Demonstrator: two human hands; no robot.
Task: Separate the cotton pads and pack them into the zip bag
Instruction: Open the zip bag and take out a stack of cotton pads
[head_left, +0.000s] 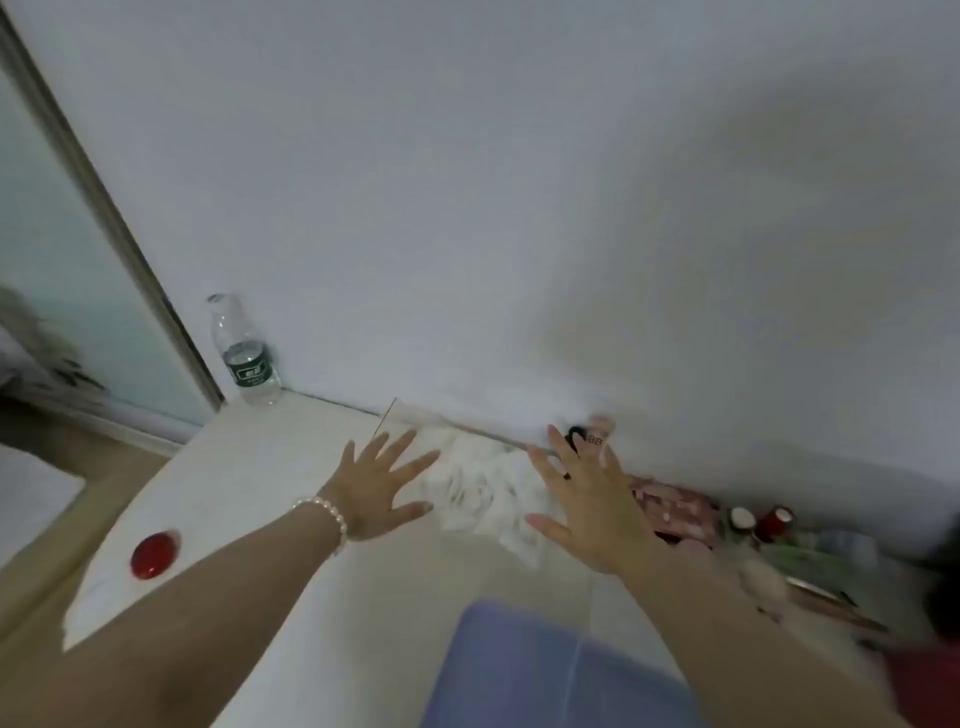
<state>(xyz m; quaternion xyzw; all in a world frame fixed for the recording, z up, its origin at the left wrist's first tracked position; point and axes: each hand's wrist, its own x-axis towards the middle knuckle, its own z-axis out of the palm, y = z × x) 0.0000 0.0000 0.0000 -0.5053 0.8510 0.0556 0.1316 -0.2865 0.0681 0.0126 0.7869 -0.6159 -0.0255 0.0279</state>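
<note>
Room: I see a plain white wall (519, 208) filling most of the view, with a glass door (62, 291) in a pale frame at the far left.
Surface: a cream table (270, 467) runs up against the wall.
Cotton pads: a loose white heap of cotton pads (483, 493) lies on the table close to the wall, between my two hands; the picture is blurred, so I cannot make out single pads.
Left hand: my left hand (376, 491), a pearl bracelet (327, 514) on its wrist, is spread flat with straight fingers just left of the heap, its fingertips at the heap's edge, gripping nothing.
Right hand: my right hand (587, 504) is spread the same way just right of the heap, holding nothing, a dark ring on one finger.
Zip bag: I cannot tell which item it is; a blurred bluish sheet (550, 670) lies at the near edge.
Left side: a red round button (154, 554) sits on the table, and a clear water bottle (244, 353) stands in the corner by the door frame.
Right side: blurred clutter (748, 535) of pink, red and green items lies along the wall.
</note>
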